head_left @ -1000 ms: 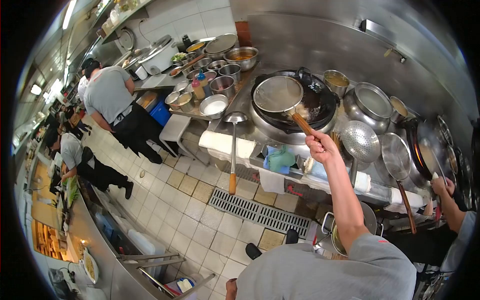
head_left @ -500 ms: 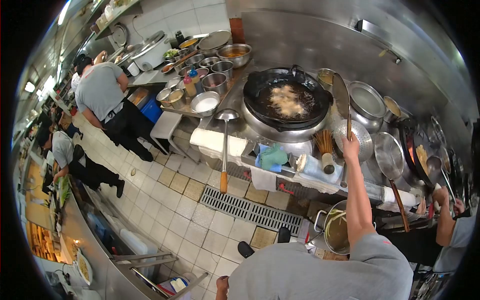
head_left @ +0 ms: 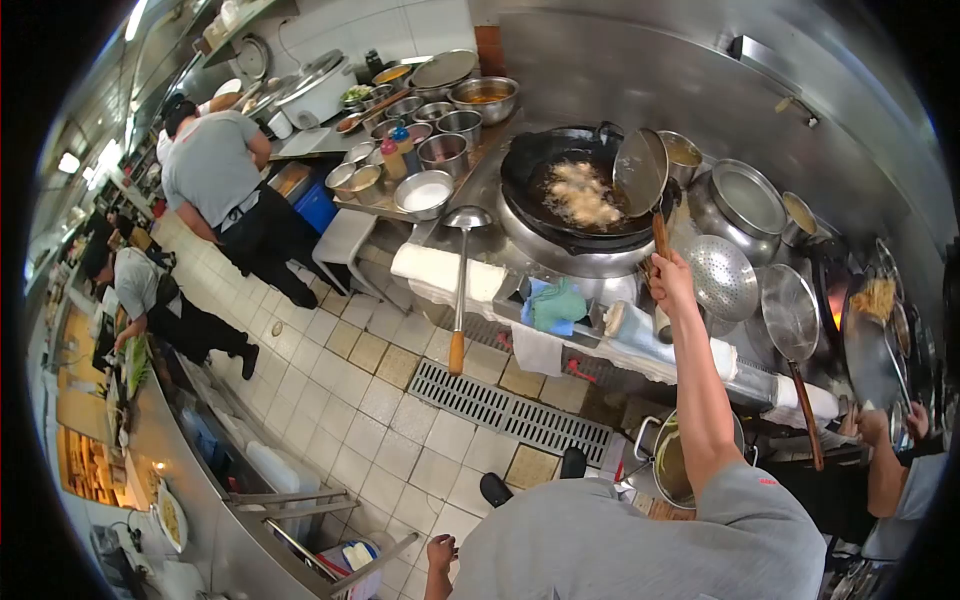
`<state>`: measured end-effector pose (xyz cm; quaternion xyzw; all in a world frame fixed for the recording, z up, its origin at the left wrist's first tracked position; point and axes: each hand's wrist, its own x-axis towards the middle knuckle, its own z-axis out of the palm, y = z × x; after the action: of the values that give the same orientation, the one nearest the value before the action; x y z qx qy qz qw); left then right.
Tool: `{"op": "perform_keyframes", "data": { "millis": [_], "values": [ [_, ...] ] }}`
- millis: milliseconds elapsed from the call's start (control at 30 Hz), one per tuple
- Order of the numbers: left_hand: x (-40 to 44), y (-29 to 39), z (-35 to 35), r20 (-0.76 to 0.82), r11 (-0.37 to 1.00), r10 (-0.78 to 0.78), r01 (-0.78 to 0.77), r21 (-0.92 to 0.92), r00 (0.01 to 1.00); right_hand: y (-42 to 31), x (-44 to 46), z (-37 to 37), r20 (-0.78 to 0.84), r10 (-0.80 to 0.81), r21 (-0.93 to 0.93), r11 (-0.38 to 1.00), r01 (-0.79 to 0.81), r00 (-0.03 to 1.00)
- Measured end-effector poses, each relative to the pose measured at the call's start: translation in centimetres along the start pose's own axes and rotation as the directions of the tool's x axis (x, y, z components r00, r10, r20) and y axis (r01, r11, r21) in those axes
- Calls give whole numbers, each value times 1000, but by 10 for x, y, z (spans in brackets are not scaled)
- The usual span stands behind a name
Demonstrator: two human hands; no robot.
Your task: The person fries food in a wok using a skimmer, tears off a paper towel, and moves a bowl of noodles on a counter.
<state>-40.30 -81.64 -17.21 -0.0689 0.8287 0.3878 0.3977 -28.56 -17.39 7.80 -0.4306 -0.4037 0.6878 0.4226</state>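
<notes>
My right hand (head_left: 672,282) is closed around the wooden handle of a round mesh strainer (head_left: 641,170). The strainer is tilted at the right side of a black wok (head_left: 522,168). Pale, lumpy food (head_left: 582,196) fries in bubbling oil in the wok, left of the strainer. My left hand (head_left: 442,552) hangs low beside my body with its fingers curled and nothing visible in it. Near my right hand lie a perforated ladle (head_left: 722,278) and another mesh strainer (head_left: 790,312) with a wooden handle.
A long ladle (head_left: 460,290) rests across the counter edge by a folded white towel (head_left: 448,272). Steel bowls and sauce bottles (head_left: 405,148) crowd the left counter. Below stands a pot (head_left: 735,435). A co-worker's hands (head_left: 875,428) are at another wok (head_left: 865,345) on the right.
My right hand has moved left and brought the strainer from upright, right of the wok, down to the wok's right side. The co-worker's wok at the right has tilted up.
</notes>
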Motion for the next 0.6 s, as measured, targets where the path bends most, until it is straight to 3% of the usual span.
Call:
{"op": "perform_keyframes", "data": {
  "millis": [33, 133, 167, 233, 333, 433, 500, 600],
  "values": [
    [-2, 1, 1, -9, 1000, -10, 10, -9, 1000, 6, 12, 2, 0, 45, 59, 997, -45, 999],
    [-5, -18, 1, 7, 980, 48, -49, 194, 999, 15, 34, 14, 96, 147, 211, 964, -165, 984],
    [-7, -28, 1, 2, 984, 67, -67, 166, 998, 16, 39, 18, 127, 190, 259, 941, -218, 974],
    [3, -73, 4, -4, 988, 106, -105, 117, 994, 22, 48, 21, 184, 239, 260, 924, -281, 954],
    [60, -167, 15, -57, 929, 114, -86, 359, 992, 20, 40, 34, 233, 282, 255, 906, -338, 931],
    [34, -136, 4, -60, 947, 5, 15, 321, 998, 11, 22, 39, 302, 251, 175, 934, -313, 920],
    [11, -91, 3, -53, 970, 13, 0, 242, 999, -3, -3, 49, 289, 222, 73, 965, -253, 931],
    [14, -78, 5, -35, 996, -12, 15, 85, 999, -17, -29, 61, 286, 135, -112, 988, -107, 949]
  ]
}}
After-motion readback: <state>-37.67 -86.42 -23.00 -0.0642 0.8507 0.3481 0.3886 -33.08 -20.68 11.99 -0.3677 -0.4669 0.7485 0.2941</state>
